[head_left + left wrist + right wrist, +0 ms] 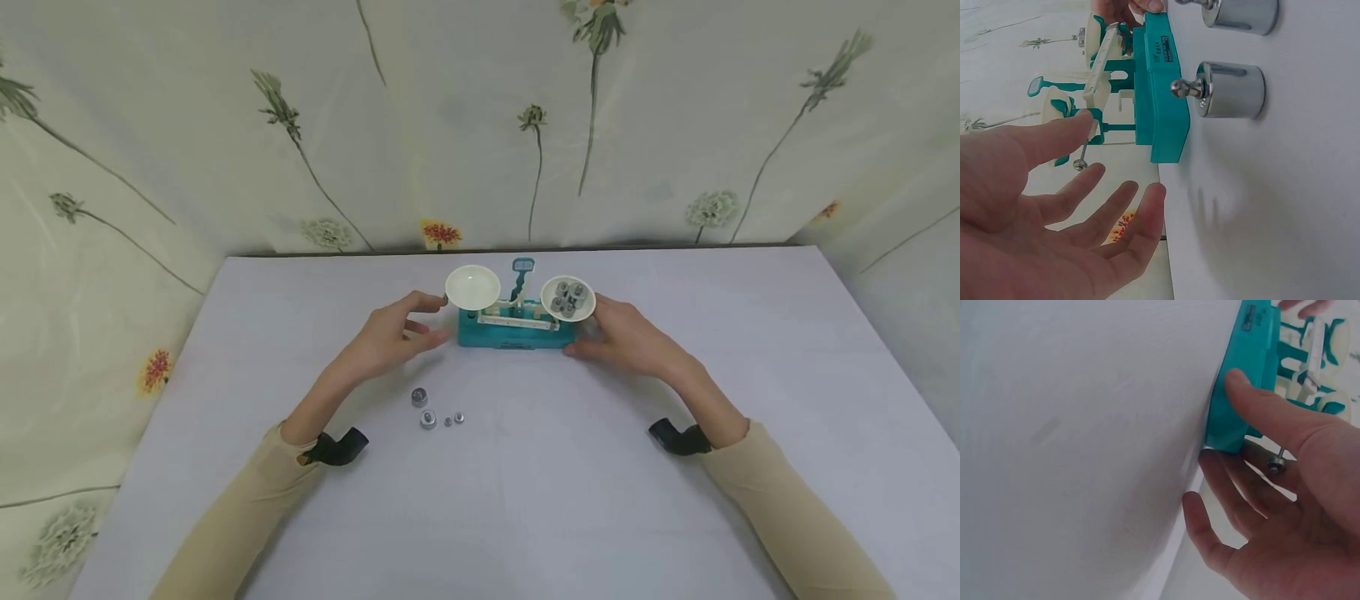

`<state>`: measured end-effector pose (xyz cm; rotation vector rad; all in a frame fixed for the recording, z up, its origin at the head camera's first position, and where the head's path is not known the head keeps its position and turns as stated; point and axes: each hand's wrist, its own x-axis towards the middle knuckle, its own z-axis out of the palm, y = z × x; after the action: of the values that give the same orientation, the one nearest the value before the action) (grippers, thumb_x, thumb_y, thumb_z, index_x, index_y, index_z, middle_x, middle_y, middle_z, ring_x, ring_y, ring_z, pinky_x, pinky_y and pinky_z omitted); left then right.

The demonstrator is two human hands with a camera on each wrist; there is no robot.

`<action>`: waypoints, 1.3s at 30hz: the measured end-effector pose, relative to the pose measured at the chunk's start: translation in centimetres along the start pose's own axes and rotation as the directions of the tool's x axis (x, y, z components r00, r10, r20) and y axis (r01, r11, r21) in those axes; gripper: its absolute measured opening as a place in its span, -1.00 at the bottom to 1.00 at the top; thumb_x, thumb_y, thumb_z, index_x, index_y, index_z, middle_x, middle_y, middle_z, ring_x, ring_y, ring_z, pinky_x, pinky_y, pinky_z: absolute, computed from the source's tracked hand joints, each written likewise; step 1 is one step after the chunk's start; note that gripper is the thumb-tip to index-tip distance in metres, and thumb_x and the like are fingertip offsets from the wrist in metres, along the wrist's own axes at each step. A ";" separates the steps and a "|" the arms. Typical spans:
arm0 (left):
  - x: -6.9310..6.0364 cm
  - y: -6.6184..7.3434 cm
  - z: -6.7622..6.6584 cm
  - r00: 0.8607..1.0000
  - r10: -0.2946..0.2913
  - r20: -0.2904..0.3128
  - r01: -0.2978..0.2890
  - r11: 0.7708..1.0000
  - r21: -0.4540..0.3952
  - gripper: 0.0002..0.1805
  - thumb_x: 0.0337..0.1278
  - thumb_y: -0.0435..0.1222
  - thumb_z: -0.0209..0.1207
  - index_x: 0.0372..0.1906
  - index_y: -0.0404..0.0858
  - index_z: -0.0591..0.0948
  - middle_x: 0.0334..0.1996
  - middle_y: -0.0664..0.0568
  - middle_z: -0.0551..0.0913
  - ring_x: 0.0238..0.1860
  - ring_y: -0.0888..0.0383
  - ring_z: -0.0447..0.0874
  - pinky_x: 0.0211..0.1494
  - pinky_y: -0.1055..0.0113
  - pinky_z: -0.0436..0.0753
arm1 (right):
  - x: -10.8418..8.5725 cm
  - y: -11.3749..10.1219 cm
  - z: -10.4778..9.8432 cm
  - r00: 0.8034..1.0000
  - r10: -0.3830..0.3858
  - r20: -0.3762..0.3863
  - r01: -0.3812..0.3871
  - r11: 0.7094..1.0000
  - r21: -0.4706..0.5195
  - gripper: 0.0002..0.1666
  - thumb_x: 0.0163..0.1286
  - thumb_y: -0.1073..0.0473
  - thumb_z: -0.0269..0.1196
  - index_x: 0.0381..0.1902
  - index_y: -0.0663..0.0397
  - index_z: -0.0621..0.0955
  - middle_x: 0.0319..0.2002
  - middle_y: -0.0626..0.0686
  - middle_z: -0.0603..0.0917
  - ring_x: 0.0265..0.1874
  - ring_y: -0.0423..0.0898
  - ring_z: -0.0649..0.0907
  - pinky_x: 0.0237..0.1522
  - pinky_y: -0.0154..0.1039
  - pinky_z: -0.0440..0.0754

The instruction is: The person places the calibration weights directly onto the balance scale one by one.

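A teal balance scale [517,335] stands near the table's back edge. Its left pan [472,287] is bare; several metal weights [568,298] lie in the right pan [549,307]. My left hand [386,337] is at the scale's left end, fingers spread and relaxed; in the left wrist view the hand [1079,206] has its thumb and forefinger around the adjusting screw [1080,164], contact unclear. My right hand [633,337] grips the right end of the base; in the right wrist view the thumb of this hand [1285,487] presses the base's front [1229,419], with fingers behind.
Several metal weights stand on the table in front of the scale to the left, among them a larger one [419,397] and a small one [459,417]. A flowered cloth [480,167] hangs behind the table [525,500].
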<state>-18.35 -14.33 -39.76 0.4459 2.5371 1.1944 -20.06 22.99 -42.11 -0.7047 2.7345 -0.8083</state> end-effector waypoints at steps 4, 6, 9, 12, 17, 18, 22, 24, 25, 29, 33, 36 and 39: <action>-0.6 0.2 0.0 1.000 0.009 0.009 -0.010 0.999 0.045 -0.40 0.54 -0.15 0.28 0.53 -0.20 0.44 0.53 -0.19 0.51 0.40 -0.24 0.65 0.40 -0.12 0.73 | 0.0 -0.1 -0.1 1.000 0.005 0.003 -0.005 1.000 -0.001 -0.02 0.38 0.16 0.53 0.62 0.18 0.31 0.57 0.28 0.46 0.60 0.32 0.42 0.62 0.34 0.38; -0.8 0.3 0.0 1.000 0.015 0.014 -0.016 0.997 0.075 -0.42 0.53 -0.15 0.29 0.52 -0.20 0.46 0.52 -0.18 0.53 0.41 -0.24 0.64 0.39 -0.11 0.73 | -0.1 -0.1 -0.2 1.000 0.008 0.002 -0.008 1.000 0.000 -0.02 0.38 0.15 0.53 0.62 0.18 0.31 0.57 0.28 0.46 0.60 0.31 0.41 0.62 0.33 0.37; -1.1 0.5 0.0 1.000 0.019 0.018 -0.021 0.993 0.117 -0.45 0.53 -0.15 0.30 0.49 -0.18 0.50 0.50 -0.19 0.55 0.41 -0.26 0.62 0.37 -0.13 0.74 | -0.1 0.0 -0.2 1.000 0.008 -0.001 -0.008 1.000 0.002 -0.02 0.38 0.14 0.53 0.62 0.17 0.31 0.57 0.27 0.47 0.61 0.31 0.41 0.62 0.33 0.37; -1.5 0.7 0.0 1.000 0.015 0.018 -0.018 0.990 0.141 -0.46 0.52 -0.15 0.30 0.47 -0.19 0.52 0.48 -0.23 0.55 0.40 -0.30 0.60 0.38 -0.18 0.70 | -0.1 0.0 -0.3 1.000 0.000 -0.002 0.000 1.000 0.009 -0.03 0.39 0.14 0.53 0.62 0.16 0.32 0.56 0.26 0.47 0.61 0.30 0.41 0.62 0.33 0.37; -2.0 1.0 0.0 1.000 0.017 0.023 -0.021 0.986 0.166 -0.45 0.50 -0.16 0.32 0.46 -0.21 0.53 0.45 -0.26 0.57 0.39 -0.30 0.58 0.42 -0.21 0.66 | -0.1 0.0 -0.4 1.000 -0.017 -0.010 0.017 1.000 0.008 -0.03 0.38 0.14 0.54 0.61 0.16 0.32 0.55 0.25 0.48 0.60 0.29 0.43 0.61 0.33 0.39; -2.1 1.0 0.0 0.999 0.019 0.027 -0.024 0.985 0.169 -0.44 0.49 -0.16 0.33 0.46 -0.21 0.53 0.45 -0.26 0.57 0.39 -0.30 0.58 0.42 -0.20 0.66 | -0.1 0.0 -0.3 1.000 -0.017 -0.014 0.017 1.000 0.007 -0.04 0.38 0.14 0.54 0.60 0.16 0.33 0.55 0.25 0.49 0.59 0.30 0.44 0.60 0.33 0.40; -2.5 1.0 0.0 0.999 0.016 0.048 -0.025 0.983 0.181 -0.43 0.47 -0.16 0.36 0.46 -0.18 0.53 0.45 -0.21 0.59 0.40 -0.27 0.59 0.43 -0.17 0.67 | -0.1 0.1 -0.2 1.000 -0.017 -0.014 0.018 1.000 0.013 -0.03 0.37 0.14 0.54 0.61 0.15 0.32 0.55 0.25 0.49 0.59 0.29 0.43 0.61 0.33 0.40; -2.7 1.0 0.1 0.998 0.012 0.061 -0.024 0.981 0.193 -0.43 0.45 -0.17 0.37 0.45 -0.18 0.54 0.44 -0.19 0.60 0.41 -0.25 0.59 0.45 -0.16 0.65 | -0.1 0.2 -0.1 1.000 -0.016 -0.005 0.016 1.000 0.016 -0.02 0.38 0.14 0.54 0.62 0.15 0.31 0.56 0.26 0.48 0.60 0.30 0.42 0.61 0.33 0.39; -2.9 1.0 0.2 0.998 0.009 0.066 -0.022 0.979 0.201 -0.43 0.44 -0.17 0.38 0.45 -0.17 0.54 0.44 -0.18 0.60 0.43 -0.23 0.58 0.48 -0.15 0.63 | -0.1 0.2 -0.1 1.000 -0.015 0.001 0.014 1.000 0.016 -0.01 0.38 0.14 0.54 0.63 0.15 0.30 0.57 0.26 0.47 0.61 0.30 0.42 0.62 0.33 0.38; -3.2 1.0 0.4 0.998 0.002 0.067 -0.017 0.973 0.231 -0.44 0.43 -0.16 0.39 0.44 -0.16 0.55 0.49 -0.19 0.54 0.54 -0.24 0.46 0.58 -0.20 0.52 | -0.2 0.2 0.1 1.000 -0.006 0.009 0.006 1.000 0.009 0.00 0.39 0.14 0.53 0.64 0.15 0.29 0.58 0.26 0.46 0.61 0.30 0.41 0.62 0.33 0.37; -3.5 1.1 0.6 0.999 0.000 0.045 -0.012 0.968 0.252 -0.45 0.44 -0.14 0.38 0.42 -0.15 0.56 0.54 -0.20 0.48 0.57 -0.26 0.38 0.59 -0.24 0.48 | -0.2 0.1 0.0 1.000 -0.015 0.003 0.015 1.000 0.006 -0.03 0.39 0.15 0.53 0.62 0.16 0.31 0.56 0.26 0.47 0.60 0.30 0.43 0.61 0.33 0.39; -3.7 1.2 0.7 0.999 -0.002 0.041 -0.009 0.965 0.260 -0.45 0.43 -0.15 0.39 0.42 -0.16 0.56 0.53 -0.21 0.48 0.55 -0.28 0.40 0.57 -0.24 0.49 | -0.1 0.2 -0.1 1.000 -0.023 -0.005 0.023 1.000 0.001 -0.04 0.39 0.14 0.53 0.61 0.16 0.33 0.55 0.26 0.49 0.58 0.31 0.45 0.59 0.33 0.42; -3.9 1.3 0.7 0.999 -0.014 0.051 -0.001 0.962 0.273 -0.45 0.43 -0.15 0.39 0.42 -0.16 0.57 0.52 -0.23 0.49 0.53 -0.31 0.42 0.56 -0.25 0.51 | 0.0 0.2 -0.1 1.000 -0.029 -0.011 0.029 1.000 -0.002 -0.04 0.38 0.14 0.54 0.60 0.17 0.33 0.54 0.26 0.50 0.57 0.30 0.46 0.58 0.34 0.43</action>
<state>-14.34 -14.59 -38.65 0.5238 2.6640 0.8195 -20.11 23.16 -42.16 -0.7438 2.7411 -0.8181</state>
